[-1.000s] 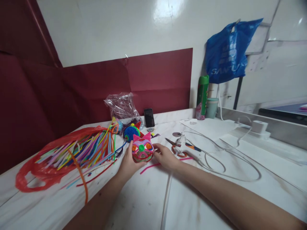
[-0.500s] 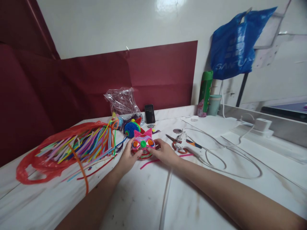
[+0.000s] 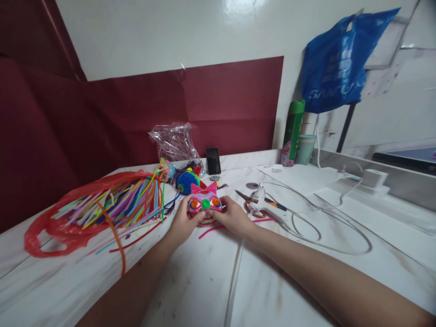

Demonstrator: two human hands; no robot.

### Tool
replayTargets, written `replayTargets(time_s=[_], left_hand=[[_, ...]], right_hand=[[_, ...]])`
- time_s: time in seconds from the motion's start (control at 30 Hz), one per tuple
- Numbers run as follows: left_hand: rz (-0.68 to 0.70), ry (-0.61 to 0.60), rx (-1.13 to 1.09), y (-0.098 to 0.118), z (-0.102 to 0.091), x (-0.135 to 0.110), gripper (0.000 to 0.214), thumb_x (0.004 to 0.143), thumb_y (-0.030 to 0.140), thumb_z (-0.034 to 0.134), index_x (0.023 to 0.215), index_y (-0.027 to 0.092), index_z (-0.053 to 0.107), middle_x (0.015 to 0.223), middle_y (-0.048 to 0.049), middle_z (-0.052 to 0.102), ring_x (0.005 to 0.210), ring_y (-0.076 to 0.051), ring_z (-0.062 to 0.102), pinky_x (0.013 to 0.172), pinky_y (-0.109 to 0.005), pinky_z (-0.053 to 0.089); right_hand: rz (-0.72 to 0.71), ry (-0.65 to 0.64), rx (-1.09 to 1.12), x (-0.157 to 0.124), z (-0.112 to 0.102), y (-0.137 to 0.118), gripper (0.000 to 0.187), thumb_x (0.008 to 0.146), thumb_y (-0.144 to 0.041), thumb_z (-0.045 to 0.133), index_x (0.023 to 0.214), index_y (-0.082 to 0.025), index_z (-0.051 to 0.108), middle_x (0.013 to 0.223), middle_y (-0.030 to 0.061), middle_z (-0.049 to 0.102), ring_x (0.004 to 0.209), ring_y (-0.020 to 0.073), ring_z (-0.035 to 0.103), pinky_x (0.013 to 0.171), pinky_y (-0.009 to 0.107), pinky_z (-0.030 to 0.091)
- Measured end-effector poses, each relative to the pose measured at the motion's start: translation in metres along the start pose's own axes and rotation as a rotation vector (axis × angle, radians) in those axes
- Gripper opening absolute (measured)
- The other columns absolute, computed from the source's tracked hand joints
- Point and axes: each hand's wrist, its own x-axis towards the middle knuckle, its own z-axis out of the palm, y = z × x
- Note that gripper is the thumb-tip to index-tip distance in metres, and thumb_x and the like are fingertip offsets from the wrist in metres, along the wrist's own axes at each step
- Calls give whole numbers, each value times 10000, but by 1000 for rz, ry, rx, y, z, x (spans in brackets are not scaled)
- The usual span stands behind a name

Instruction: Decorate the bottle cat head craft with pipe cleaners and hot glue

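Note:
Between my two hands is a pink pipe-cleaner cat face [image 3: 205,203] with pointed ears, orange eyes and a green nose. My left hand [image 3: 183,219] grips its left side, thumb near the lower front. The right side is held by my right hand [image 3: 234,215], its thumb pressed under the nose; the fingers behind are hidden. Just behind the cat face sits a blue and green pipe-cleaner ball figure [image 3: 187,181]. A pink pipe cleaner [image 3: 211,231] lies under my right hand. Right of that hand rest a white glue gun [image 3: 272,208] and scissors [image 3: 245,197].
A red plastic bag [image 3: 44,243] with many coloured pipe cleaners [image 3: 112,202] spreads on the left. Clear plastic wrap [image 3: 173,143] and a phone [image 3: 213,161] are at the back. White cables [image 3: 340,247] loop on the right, near a green spray can [image 3: 293,131] and a cup [image 3: 305,149].
The view has shifted slightly. Both hands keep hold of the cat face, and its position on the table is nearly the same; my right thumb has shifted a little lower.

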Motion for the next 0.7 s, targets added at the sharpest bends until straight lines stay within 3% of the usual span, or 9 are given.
replayTargets(time_s=[0.3, 0.47, 0.7], left_hand=[[-69, -74, -5, 13, -10, 1, 488, 863, 449, 544, 1291, 221, 489, 1388, -93, 520, 1317, -260, 452, 1105, -425, 354], [-82, -93, -60, 11, -9, 0, 660, 755, 355, 683, 1346, 210, 427, 1393, -112, 505, 1271, -273, 496, 1066, -419, 404], [-20, -49, 70, 2, -8, 0, 651, 743, 289, 701, 1337, 218, 444, 1368, -118, 506, 1276, -283, 482, 1081, -451, 376]], right_hand=[[8, 14, -32, 0, -1, 1, 398, 734, -489, 676, 959, -188, 544, 866, 43, 668, 740, 188, 605, 666, 294, 440], [4, 14, -10, 0, -1, 1, 390, 732, -478, 680, 962, -195, 543, 857, 36, 671, 741, 183, 611, 672, 288, 442], [-8, 3, 8, 2, 0, 4, 401, 736, -476, 671, 990, -190, 548, 880, 40, 677, 742, 179, 615, 674, 285, 448]])
